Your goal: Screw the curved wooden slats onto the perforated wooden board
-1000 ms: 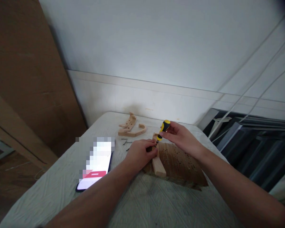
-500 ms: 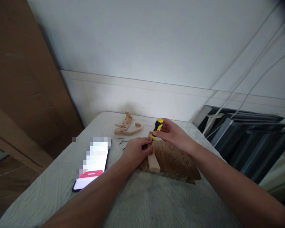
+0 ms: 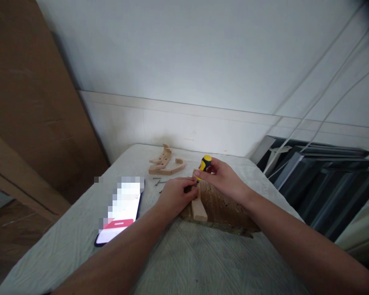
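In my right hand is a yellow and black screwdriver, gripped by its handle and tilted, with its tip pointing down at a pale wooden hook. My left hand presses on that hook, thumb and fingers closing around the spot under the screwdriver tip. Whether a screw sits between those fingers is too small to make out. Beneath the hook lies a weathered brown wood block dotted with small holes.
Several wooden hooks lie at the back of the cloth-covered table, with loose screws in front of them. A lit phone rests left of my forearm. Dark flat panels lean at the right, near white cables.
My right hand has shifted slightly lower on the screwdriver and its fingers have changed position around the handle. My left hand and the wooden hook stay in place.
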Demonstrator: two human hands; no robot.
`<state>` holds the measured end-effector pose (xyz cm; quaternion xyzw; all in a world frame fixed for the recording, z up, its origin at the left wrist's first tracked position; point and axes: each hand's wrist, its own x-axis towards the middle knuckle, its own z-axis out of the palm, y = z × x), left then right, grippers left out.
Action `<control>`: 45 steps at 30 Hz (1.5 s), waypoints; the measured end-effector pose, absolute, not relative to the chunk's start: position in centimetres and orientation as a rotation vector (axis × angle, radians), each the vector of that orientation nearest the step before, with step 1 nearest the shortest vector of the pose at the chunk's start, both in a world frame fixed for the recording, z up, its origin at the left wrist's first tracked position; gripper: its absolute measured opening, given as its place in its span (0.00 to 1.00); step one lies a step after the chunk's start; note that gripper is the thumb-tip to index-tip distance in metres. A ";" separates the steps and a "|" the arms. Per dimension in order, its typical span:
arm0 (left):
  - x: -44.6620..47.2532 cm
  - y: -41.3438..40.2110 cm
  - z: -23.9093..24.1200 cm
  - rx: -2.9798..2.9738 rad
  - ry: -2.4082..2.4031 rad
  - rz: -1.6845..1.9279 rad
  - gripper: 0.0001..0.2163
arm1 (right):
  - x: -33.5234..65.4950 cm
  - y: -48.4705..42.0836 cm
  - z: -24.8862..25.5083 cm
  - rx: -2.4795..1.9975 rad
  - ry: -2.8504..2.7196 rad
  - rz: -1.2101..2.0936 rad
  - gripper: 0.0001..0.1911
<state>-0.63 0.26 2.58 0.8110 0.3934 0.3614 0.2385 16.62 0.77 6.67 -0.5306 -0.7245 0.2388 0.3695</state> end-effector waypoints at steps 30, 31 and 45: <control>-0.5 0.3 2.6 2.187 1.086 0.986 0.09 | 17.4 0.9 7.5 -1.234 -1.844 0.694 0.13; -0.6 0.4 2.6 2.192 1.088 0.982 0.09 | 17.4 0.9 7.6 -1.214 -1.850 0.723 0.12; -0.8 0.7 2.7 2.301 1.014 0.928 0.10 | 16.2 0.5 6.6 -1.189 -1.916 0.568 0.21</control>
